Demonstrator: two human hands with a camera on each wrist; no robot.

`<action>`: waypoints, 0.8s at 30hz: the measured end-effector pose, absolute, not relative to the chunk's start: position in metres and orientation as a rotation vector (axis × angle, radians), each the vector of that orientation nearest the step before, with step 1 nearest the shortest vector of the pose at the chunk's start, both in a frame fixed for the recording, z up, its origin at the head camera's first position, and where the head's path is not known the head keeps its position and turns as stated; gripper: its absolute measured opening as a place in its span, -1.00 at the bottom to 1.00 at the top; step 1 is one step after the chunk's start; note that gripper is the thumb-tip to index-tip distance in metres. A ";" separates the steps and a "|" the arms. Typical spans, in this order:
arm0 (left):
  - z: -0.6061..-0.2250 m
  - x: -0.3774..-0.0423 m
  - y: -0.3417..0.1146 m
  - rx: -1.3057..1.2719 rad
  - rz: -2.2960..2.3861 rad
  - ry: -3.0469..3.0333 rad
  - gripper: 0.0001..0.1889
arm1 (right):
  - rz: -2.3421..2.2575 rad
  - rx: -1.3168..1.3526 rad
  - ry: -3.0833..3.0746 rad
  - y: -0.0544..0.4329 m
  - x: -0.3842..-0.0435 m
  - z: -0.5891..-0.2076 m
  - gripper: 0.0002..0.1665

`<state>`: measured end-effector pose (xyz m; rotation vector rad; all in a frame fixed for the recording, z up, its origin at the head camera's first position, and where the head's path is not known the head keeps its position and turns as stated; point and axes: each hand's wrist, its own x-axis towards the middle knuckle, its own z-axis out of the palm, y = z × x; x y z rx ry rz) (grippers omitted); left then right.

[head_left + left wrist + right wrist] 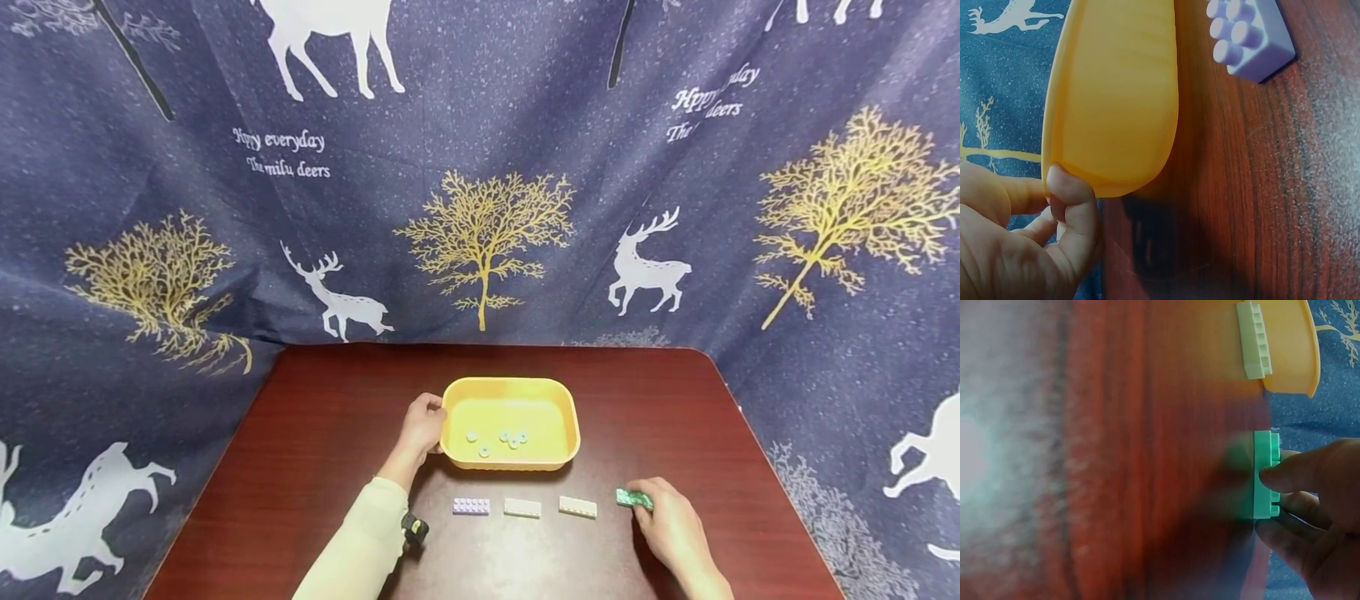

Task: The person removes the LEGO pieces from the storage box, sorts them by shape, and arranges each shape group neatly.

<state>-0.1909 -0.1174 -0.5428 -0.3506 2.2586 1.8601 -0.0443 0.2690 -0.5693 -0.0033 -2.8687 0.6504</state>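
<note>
My left hand (422, 427) pinches the left end of a yellow plastic tub (510, 464) by its rim, thumb and fingers on either side of the wall (1116, 112). Several small pale round pieces (483, 452) lie inside the tub. Over at the right, my right hand (673, 525) holds a green building block (626, 497) between thumb and fingers. Its studs face the palm side in the right wrist view, where the block (1262, 475) appears close to the table. Whether it touches the surface, I cannot tell.
In front of the tub a purple block (471, 506), a white block (522, 507) and a cream block (577, 507) lie in a row on the dark red wooden table (337, 392). A blue patterned cloth (480, 125) hangs around the table's back and sides.
</note>
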 end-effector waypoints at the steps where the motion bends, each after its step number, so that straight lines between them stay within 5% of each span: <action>1: -0.543 -0.191 -0.118 -0.347 1.869 2.252 -0.71 | 0.646 0.000 -2.868 0.269 -0.044 -0.570 -0.65; 24: -0.542 -0.191 -0.119 -0.325 1.880 2.234 -0.70 | 0.669 -0.003 -2.850 0.270 -0.038 -0.571 -0.65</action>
